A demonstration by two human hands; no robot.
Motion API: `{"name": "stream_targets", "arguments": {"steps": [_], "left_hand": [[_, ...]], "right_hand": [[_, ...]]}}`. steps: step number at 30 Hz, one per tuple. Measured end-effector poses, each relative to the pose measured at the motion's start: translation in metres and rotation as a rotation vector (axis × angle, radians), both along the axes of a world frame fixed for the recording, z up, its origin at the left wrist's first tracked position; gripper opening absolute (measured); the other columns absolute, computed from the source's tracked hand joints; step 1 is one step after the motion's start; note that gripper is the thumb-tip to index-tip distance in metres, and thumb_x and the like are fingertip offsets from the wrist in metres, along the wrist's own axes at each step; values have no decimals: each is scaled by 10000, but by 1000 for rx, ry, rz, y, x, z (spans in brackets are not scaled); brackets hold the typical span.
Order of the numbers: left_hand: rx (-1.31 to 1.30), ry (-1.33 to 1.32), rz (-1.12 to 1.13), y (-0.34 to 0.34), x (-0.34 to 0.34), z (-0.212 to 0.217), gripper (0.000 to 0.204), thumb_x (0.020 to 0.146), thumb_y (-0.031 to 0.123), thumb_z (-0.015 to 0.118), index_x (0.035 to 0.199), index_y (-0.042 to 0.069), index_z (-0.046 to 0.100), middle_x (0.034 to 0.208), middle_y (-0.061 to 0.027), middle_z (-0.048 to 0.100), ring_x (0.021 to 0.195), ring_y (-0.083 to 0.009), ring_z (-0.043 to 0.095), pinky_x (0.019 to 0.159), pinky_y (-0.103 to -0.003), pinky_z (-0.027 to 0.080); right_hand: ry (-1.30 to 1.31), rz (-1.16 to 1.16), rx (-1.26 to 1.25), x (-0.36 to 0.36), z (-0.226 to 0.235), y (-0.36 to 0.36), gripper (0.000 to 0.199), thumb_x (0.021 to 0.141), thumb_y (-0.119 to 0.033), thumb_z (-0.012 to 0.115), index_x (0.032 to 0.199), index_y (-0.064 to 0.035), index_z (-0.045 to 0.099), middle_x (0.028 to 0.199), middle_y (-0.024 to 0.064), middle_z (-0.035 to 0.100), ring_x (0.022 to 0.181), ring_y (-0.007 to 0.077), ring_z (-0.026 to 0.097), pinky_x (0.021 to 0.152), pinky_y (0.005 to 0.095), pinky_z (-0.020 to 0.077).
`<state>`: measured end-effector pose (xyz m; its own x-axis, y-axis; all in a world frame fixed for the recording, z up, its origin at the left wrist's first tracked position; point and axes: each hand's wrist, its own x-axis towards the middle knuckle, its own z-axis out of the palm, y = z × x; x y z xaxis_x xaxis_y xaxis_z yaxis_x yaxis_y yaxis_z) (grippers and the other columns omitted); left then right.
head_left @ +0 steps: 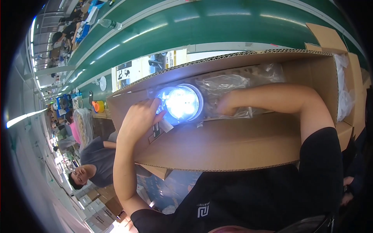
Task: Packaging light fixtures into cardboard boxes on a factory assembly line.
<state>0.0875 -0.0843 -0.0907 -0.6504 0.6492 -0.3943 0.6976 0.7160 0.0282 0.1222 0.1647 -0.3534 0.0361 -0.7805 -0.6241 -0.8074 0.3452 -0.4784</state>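
A round lamp (180,103), lit bright blue-white, lies face up in a clear plastic bag (229,87) inside the cardboard box (241,143)
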Motion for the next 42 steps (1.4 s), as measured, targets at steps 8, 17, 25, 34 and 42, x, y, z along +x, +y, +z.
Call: {"name": "stream_targets", "arguments": {"steps": [8,17,25,34,42], "left_hand": [[-24,-4,33,-7,6,3,284,914,254,703,1002,23,564,874,-162,668,811,-369,660,694,-456,512],[53,-59,-1,0,33,2,283,874,228,735,989,24,576,853,-146,641,800,-350,646,725,-443,517],[54,-71,-30,-7,31,-11,286,887,248,724,996,25,582,856,-145,661,802,-346,663,721,-435,536],[21,-63,37,-6,10,1,276,911,243,714,1013,24,579,875,-158,678,793,-376,667,684,-453,527],[-18,-69,79,-13,0,-8,275,944,255,678,1053,24,576,926,-174,690,850,-374,674,732,-463,526]], "right_hand": [[115,-436,-389,-24,39,-9,255,877,-132,603,1037,45,694,1261,239,632,1002,370,683,801,456,581],[601,-511,-330,-14,43,-12,552,855,-82,572,1385,60,509,1521,306,393,875,303,697,632,380,595],[776,-660,-394,-10,58,-19,399,862,-102,583,1227,34,670,1314,294,611,741,308,737,532,383,580],[442,-265,-157,-14,59,-6,143,811,-202,692,768,-86,765,833,112,751,778,276,746,599,422,571],[366,-284,-240,-5,5,-7,198,850,-308,706,807,-128,779,859,77,763,796,268,748,626,438,562]]}}
